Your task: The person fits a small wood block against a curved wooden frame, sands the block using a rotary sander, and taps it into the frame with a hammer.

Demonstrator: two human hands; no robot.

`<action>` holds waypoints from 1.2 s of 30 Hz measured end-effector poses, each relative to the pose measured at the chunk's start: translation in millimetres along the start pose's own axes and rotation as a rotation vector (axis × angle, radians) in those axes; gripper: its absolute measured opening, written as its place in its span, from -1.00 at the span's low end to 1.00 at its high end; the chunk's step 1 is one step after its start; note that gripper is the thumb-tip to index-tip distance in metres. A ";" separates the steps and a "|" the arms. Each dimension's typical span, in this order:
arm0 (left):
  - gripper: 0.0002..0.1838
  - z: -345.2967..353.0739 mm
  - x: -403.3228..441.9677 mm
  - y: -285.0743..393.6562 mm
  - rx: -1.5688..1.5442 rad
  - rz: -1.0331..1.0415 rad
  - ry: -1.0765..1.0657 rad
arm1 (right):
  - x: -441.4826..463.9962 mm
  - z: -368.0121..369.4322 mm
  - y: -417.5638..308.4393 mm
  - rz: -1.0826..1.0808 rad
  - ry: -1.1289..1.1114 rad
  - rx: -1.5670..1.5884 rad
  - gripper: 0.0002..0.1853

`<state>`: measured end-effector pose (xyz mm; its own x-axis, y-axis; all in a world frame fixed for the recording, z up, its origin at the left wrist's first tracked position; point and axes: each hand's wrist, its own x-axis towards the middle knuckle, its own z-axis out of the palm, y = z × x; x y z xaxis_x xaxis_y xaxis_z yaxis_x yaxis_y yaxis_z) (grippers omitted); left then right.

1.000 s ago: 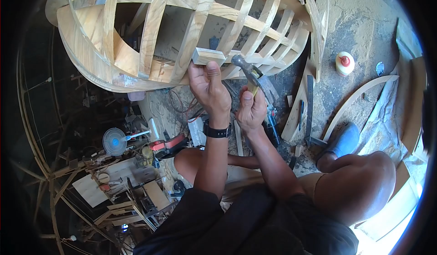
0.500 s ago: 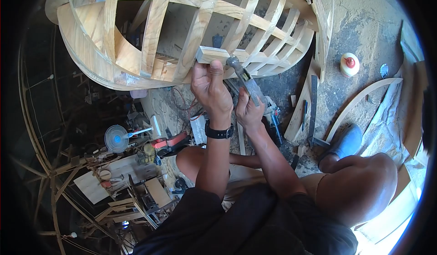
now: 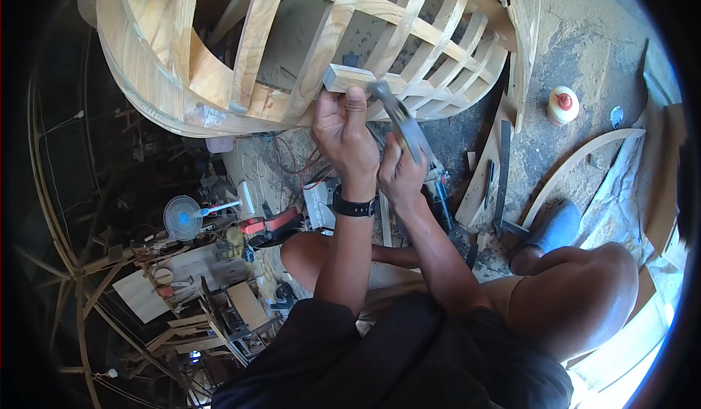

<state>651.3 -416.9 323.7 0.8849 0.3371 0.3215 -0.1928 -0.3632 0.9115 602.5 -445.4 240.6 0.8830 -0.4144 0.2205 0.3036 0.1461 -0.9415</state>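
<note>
A ribbed wooden frame point(image 3: 252, 44) with curved, light-coloured slats fills the top of the view. My left hand point(image 3: 347, 143) pinches a short wooden block point(image 3: 349, 78) from below, thumb on its near face, against the lower part of the frame. In my right hand point(image 3: 401, 172) is a hammer point(image 3: 404, 126), gripped with the fingers wrapped round it. Its slightly blurred head is at the block's right end; whether they touch I cannot tell.
A white bottle with a red cap point(image 3: 563, 105) stands on the dusty floor at right, near a curved wooden strip point(image 3: 577, 164). A blue power tool point(image 3: 442, 190) lies beyond my right forearm. At left are a fan point(image 3: 182, 218), a red tool point(image 3: 272, 221) and cluttered wood pieces.
The hammer has tilted slightly, its head shifting a little right and now blurred. The left hand stays on the block. The whole view has shifted slightly.
</note>
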 end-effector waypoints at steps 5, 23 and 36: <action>-0.60 -12.1 9.9 2.9 0.037 0.039 -0.183 | 11.3 -11.6 -14.7 0.141 -0.010 0.088 -0.86; -0.56 -15.8 22.0 -2.5 -0.338 -0.078 -0.300 | 27.3 -8.6 -5.1 -0.192 -0.100 -0.229 -0.86; -0.54 -19.1 21.2 8.0 -0.358 -0.151 -0.339 | 28.6 -17.5 -9.7 -0.422 -0.055 -0.206 -0.80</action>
<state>660.5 -396.0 342.8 0.9903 0.0409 0.1330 -0.1334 0.0081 0.9910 618.6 -474.5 251.5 0.7173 -0.3501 0.6024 0.5675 -0.2081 -0.7966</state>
